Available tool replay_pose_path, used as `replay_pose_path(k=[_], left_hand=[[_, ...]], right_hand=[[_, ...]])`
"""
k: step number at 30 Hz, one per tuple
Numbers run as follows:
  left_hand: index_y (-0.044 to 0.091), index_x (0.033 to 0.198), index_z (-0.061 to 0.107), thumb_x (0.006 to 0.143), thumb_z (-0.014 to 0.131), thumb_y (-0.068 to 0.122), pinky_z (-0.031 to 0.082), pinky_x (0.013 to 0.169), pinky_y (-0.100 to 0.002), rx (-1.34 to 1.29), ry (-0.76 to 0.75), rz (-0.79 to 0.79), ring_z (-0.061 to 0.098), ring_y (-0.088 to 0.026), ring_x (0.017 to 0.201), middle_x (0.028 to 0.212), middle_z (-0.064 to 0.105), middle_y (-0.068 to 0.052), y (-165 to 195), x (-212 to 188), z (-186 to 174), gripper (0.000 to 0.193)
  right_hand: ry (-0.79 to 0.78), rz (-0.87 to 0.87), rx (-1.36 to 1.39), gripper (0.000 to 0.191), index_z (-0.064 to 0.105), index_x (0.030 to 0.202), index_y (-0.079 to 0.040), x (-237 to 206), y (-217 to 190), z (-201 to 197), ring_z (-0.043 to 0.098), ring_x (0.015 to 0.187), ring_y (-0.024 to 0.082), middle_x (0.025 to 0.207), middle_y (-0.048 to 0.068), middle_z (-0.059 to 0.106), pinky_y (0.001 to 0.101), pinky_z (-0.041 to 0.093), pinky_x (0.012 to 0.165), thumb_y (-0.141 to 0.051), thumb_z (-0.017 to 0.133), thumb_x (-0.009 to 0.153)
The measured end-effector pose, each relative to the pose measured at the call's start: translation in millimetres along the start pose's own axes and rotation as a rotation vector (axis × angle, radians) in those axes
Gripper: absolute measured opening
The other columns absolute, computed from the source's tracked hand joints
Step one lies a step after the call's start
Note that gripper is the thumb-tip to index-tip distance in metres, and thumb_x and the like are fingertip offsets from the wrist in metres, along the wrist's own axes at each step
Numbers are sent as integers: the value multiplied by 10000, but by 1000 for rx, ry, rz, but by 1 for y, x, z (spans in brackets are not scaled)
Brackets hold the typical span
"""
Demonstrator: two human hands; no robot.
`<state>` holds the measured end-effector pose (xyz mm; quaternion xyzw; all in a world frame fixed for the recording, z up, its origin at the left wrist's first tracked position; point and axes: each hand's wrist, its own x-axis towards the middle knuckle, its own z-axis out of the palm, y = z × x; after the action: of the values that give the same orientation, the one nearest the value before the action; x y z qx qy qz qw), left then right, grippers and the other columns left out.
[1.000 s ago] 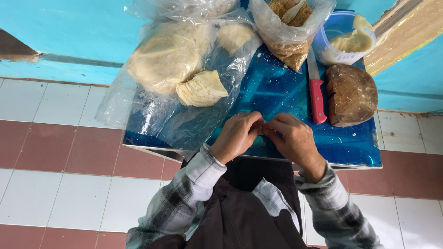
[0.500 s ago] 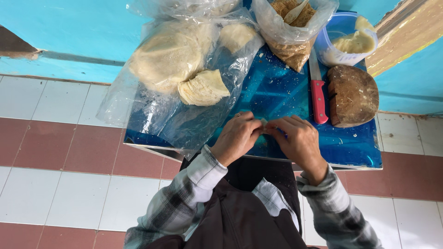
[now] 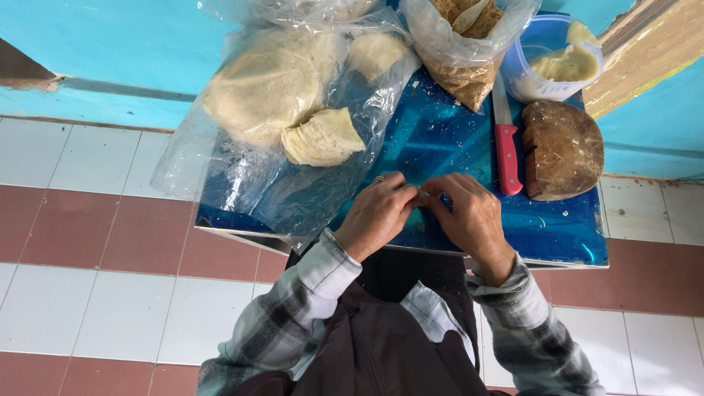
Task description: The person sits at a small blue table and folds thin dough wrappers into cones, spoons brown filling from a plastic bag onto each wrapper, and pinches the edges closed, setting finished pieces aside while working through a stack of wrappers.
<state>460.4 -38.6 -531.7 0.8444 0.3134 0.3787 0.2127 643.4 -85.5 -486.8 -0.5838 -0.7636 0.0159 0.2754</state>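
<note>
Blue glossy table [image 3: 557, 235], both hands [image 3: 425, 213] pinching something small, unclear

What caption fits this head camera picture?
Two hands, left hand and right hand, meet fingertips over a blue table.

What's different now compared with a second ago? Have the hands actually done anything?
Very little. The left hand and right hand remain together over the blue table, fingertips meeting on something too small to make out; they only shifted slightly. Nothing was picked up or put down. The clear bag of dough, the red-handled knife, the brown block and the tub lie as before.
</note>
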Motion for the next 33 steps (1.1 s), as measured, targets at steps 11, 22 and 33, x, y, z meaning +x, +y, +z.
replay_pose_path(k=[11,22,33], left_hand=[[0,983,648,854,714,62,523,766,-440,-53,21,-11,637,-332,907,931,587,-128,-1,8,-6,157],[-6,1018,659,822,714,49,540,739,-425,-19,58,-50,641,-331,944,999,592,-128,-6,15,-3,211],[26,912,672,854,750,123,543,751,-422,233,37,-26,646,-296,949,974,597,-109,0,27,1,137]], right_hand=[[86,-156,-101,118,763,933,-130,9,-1,-2,642,843,230,925,19,696,365,514,722,-188,819,846],[109,-206,-174,184,771,1024,-147,13,1,-1,641,905,206,1024,-34,736,357,470,739,-109,793,846],[176,-79,-233,254,778,1130,-133,3,-4,-4,644,1000,246,1141,23,718,383,478,815,-36,727,901]])
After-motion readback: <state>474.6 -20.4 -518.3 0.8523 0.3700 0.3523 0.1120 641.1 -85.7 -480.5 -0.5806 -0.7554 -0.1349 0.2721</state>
